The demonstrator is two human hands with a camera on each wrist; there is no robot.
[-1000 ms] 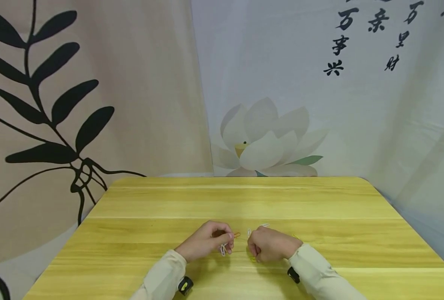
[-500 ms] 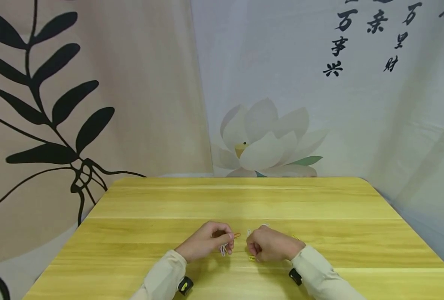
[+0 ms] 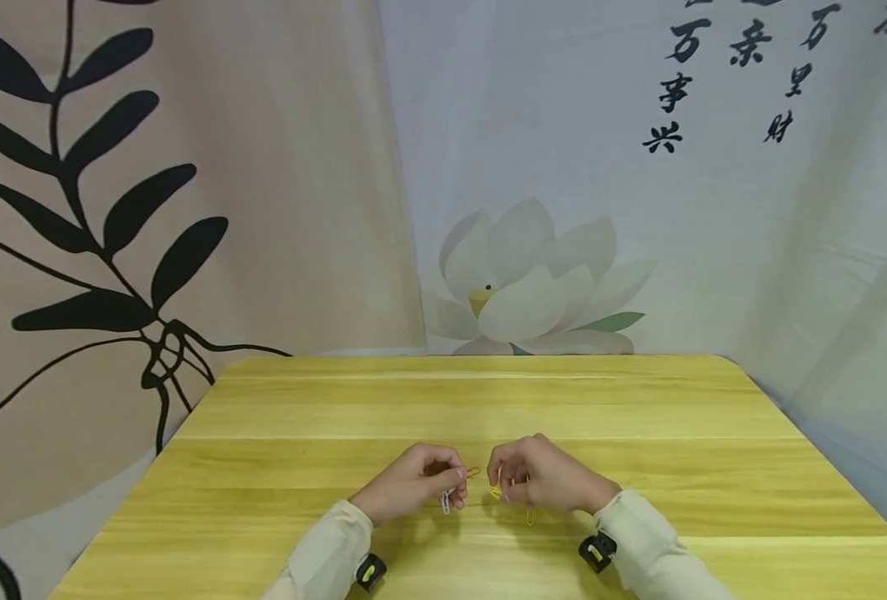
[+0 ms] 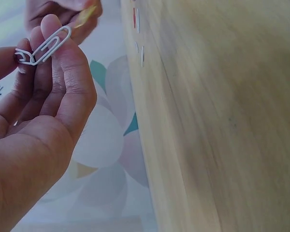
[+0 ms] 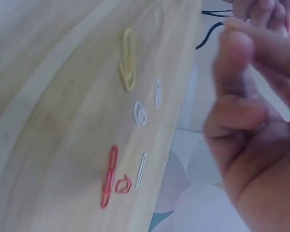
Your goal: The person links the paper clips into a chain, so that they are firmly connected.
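In the head view my left hand [image 3: 413, 482] pinches linked paper clips between thumb and fingers. An orange paper clip [image 3: 474, 472] sticks out past its fingertips, and a white paper clip [image 4: 52, 44] hangs below. My right hand [image 3: 552, 477] is level with it, a short gap away, pinching a yellow paper clip [image 3: 495, 492] at its fingertips. Below the right palm shows another yellow clip [image 3: 530, 513]; whether it hangs or lies on the table I cannot tell. In the right wrist view the fingertips hide most of what they pinch.
On the wooden table [image 3: 323, 400] several loose paper clips lie around the right hand: a yellow one [image 5: 128, 60], a long red one [image 5: 109, 176], a small red one [image 5: 123, 184] and white ones [image 5: 140, 114]. A printed curtain [image 3: 323, 183] hangs behind the table's far edge.
My right hand has come up from the tabletop, its fingers less tucked under, and the yellow paper clip now shows at its fingertips. The left hand has stayed in place.
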